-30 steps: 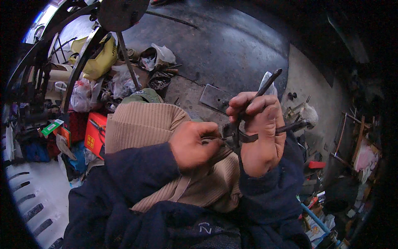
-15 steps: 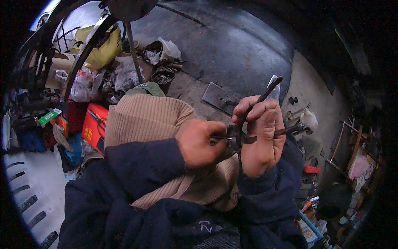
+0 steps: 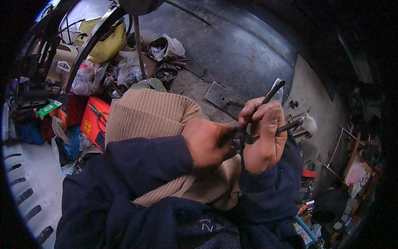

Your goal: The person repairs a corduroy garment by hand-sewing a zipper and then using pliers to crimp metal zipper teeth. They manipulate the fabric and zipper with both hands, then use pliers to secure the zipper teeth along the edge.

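My right hand [image 3: 265,141] is wrapped round a pair of dark pliers [image 3: 273,89]. One handle sticks up past the fingers, and the other juts out to the right, well apart from the first. The head of the tool lies between my two hands. My left hand [image 3: 207,142] is curled closed against that head, slightly blurred; what its fingers hold is hidden. Both hands are above a ribbed beige cloth [image 3: 151,114] spread over my lap.
A red box [image 3: 94,122] stands to the left near a white slotted plastic surface [image 3: 31,182]. Beyond are plastic bags [image 3: 130,66], a yellow container [image 3: 108,43] and a metal plate [image 3: 219,97] on the floor. A wooden frame [image 3: 350,153] and clutter lie at right.
My left hand has shifted slightly right, closer to the tool's head, and its fingers have turned to hide more of it. The right hand keeps its grip. The whole view has shifted slightly.
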Demonstrator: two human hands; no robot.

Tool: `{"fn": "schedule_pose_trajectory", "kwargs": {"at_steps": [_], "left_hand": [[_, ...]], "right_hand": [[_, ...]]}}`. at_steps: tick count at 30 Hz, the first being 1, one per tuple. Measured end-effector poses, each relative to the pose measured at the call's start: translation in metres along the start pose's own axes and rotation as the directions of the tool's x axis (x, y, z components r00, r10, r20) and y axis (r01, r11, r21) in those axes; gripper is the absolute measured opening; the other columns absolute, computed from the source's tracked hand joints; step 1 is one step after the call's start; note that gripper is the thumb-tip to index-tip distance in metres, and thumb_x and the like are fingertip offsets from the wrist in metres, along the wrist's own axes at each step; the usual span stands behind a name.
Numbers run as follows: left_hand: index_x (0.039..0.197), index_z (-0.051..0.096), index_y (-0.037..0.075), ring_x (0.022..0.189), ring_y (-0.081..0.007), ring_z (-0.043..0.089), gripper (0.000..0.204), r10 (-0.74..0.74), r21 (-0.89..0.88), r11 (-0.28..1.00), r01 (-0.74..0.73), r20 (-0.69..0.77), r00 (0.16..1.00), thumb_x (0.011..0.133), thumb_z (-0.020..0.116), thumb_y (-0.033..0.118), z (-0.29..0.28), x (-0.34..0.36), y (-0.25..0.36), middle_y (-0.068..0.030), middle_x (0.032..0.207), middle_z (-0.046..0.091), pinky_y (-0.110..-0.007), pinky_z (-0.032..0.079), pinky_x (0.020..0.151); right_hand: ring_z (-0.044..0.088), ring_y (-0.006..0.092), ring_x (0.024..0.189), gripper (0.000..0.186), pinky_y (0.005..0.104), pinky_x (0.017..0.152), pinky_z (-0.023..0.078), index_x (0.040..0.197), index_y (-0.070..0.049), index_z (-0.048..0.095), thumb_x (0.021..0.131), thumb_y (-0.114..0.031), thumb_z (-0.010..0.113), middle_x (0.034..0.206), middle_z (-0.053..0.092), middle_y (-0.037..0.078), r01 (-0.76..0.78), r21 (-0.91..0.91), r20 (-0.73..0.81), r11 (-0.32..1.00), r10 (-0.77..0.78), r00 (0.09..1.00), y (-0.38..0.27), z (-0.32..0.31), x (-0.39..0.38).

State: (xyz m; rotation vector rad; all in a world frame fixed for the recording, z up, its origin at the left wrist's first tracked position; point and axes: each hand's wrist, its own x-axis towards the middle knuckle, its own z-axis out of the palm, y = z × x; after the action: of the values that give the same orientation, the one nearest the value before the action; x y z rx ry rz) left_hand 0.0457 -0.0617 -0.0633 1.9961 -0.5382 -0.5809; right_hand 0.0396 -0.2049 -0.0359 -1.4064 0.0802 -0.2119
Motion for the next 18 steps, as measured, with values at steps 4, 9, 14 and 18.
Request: {"fn": "schedule_pose_trajectory", "kwargs": {"at_steps": [4, 9, 14, 18], "left_hand": [[0.084, 0.063, 0.005, 0.067, -0.0409, 0.063, 0.016, 0.022, 0.029, 0.999, -0.022, 0.019, 1.0, 0.08, 0.067, 0.02, -0.0008, 0.0014, -0.0019, -0.0219, 0.068, 0.06, -0.048, 0.049, 0.058], [0.081, 0.061, 0.005, 0.066, -0.041, 0.063, 0.017, 0.007, 0.002, 1.0, -0.007, 0.012, 1.0, 0.08, 0.067, 0.021, -0.0011, 0.0013, -0.0026, -0.0215, 0.067, 0.059, -0.048, 0.049, 0.057], [0.084, 0.062, 0.005, 0.068, -0.0408, 0.063, 0.019, 0.02, 0.025, 0.999, -0.02, 0.007, 1.0, 0.081, 0.067, 0.023, -0.0003, 0.0008, -0.0036, -0.0212, 0.069, 0.061, -0.047, 0.05, 0.059], [0.087, 0.064, 0.006, 0.068, -0.0405, 0.064, 0.02, 0.027, 0.057, 0.998, -0.028, 0.02, 0.999, 0.083, 0.066, 0.025, 0.0007, 0.0001, -0.0038, -0.0213, 0.071, 0.062, -0.047, 0.051, 0.059]], "right_hand": [[0.049, 0.0125, 0.071, 0.039, 0.0265, 0.065, 0.039, 0.083, -0.005, 0.05, 0.104, -0.037, 0.042, 0.084, 0.058, 0.01, 0.028, 0.029, 0.004, 0.999, -0.029, 1.0, 0.0045, -0.0023, 0.0028], [0.05, 0.0124, 0.07, 0.039, 0.0261, 0.064, 0.04, 0.084, -0.005, 0.05, 0.104, -0.037, 0.042, 0.083, 0.058, 0.01, 0.024, 0.042, -0.018, 0.999, -0.023, 1.0, 0.0051, -0.0014, 0.0035], [0.05, 0.0124, 0.069, 0.039, 0.0262, 0.063, 0.04, 0.084, -0.005, 0.05, 0.105, -0.037, 0.042, 0.083, 0.058, 0.01, 0.024, 0.024, -0.007, 0.999, -0.024, 1.0, 0.0059, -0.0016, 0.0029], [0.048, 0.0122, 0.068, 0.039, 0.0262, 0.063, 0.039, 0.083, -0.005, 0.05, 0.105, -0.036, 0.042, 0.08, 0.057, 0.01, 0.015, -0.009, -0.014, 1.0, -0.015, 1.0, 0.0056, -0.0009, 0.0042]]}}
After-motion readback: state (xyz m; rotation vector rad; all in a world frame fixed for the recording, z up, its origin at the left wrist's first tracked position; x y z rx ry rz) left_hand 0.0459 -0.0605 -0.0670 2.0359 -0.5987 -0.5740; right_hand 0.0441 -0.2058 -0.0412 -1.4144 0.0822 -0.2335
